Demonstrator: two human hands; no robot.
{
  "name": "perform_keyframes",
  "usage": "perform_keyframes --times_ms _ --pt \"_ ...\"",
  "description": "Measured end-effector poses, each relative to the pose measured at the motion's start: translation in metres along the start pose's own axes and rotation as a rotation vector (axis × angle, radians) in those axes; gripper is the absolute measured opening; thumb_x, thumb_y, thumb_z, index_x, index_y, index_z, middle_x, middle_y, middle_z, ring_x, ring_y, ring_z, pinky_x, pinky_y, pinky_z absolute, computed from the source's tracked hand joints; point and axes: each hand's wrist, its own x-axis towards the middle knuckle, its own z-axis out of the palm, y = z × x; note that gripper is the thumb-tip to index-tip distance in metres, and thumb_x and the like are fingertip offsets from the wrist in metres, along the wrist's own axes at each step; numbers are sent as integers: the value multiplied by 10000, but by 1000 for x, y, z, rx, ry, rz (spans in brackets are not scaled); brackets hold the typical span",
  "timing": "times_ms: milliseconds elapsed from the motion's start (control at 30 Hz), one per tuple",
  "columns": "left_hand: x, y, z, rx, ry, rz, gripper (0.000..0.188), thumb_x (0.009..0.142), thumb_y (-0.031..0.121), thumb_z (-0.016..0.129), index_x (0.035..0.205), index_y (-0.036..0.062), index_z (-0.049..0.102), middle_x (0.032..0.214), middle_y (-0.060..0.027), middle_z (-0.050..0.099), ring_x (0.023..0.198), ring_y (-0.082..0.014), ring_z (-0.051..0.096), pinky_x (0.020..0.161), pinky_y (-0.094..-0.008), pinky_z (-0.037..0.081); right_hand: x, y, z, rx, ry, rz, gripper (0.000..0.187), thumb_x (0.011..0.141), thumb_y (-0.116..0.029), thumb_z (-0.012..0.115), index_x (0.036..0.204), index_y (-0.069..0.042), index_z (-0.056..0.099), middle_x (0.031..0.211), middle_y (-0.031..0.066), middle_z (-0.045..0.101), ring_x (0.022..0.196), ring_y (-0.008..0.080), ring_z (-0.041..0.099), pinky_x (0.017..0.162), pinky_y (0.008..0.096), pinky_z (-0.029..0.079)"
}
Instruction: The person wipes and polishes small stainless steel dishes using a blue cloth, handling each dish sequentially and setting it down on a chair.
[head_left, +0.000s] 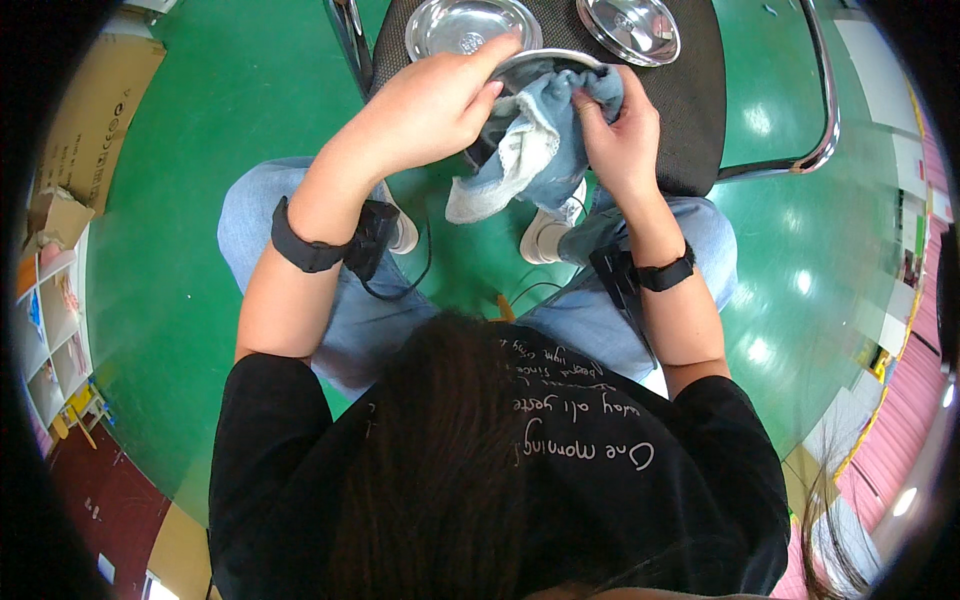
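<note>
Left hand (432,105) gripped round steel dish (545,66) | right hand (620,125) pinched blue-white cloth (530,150) against it | two steel plates (465,25) on black mesh chair (700,110) behind

Three steel plates (471,24), one blue cloth (530,150), one black chair (700,90), two wristbands (305,250), two white shoes (545,235)

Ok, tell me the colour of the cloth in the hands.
The cloth is light blue with a whitish patch, clearest in the head view.
</note>
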Motion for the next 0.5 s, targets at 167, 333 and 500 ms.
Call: perform_keyframes --times_ms 167,333,500 --pt "-3 -2 0 60 -177 39 331 892 99 526 1212 96 441 707 -211 547 660 -391 558 591 -454 429 -5 -11 -2 -159 -217 -34 256 781 -96 655 1016 -51 564 768 168 637 692 341 645 600 376 505" --pt "-6 2 -1 85 -279 65 317 842 68 543 1144 91 449 736 -205 574 708 -409 574 618 -486 442 -9 -9 2 -242 -281 -244 293 760 -55 656 1041 -56 573 770 137 625 650 281 630 586 329 495" --pt "-8 9 5 163 -388 65 221 773 11 497 985 -44 469 684 -226 561 681 -409 577 601 -486 454 -9 -11 3 -410 -448 -375 310 704 -108 657 991 -100 538 772 94 621 715 308 629 594 398 507"
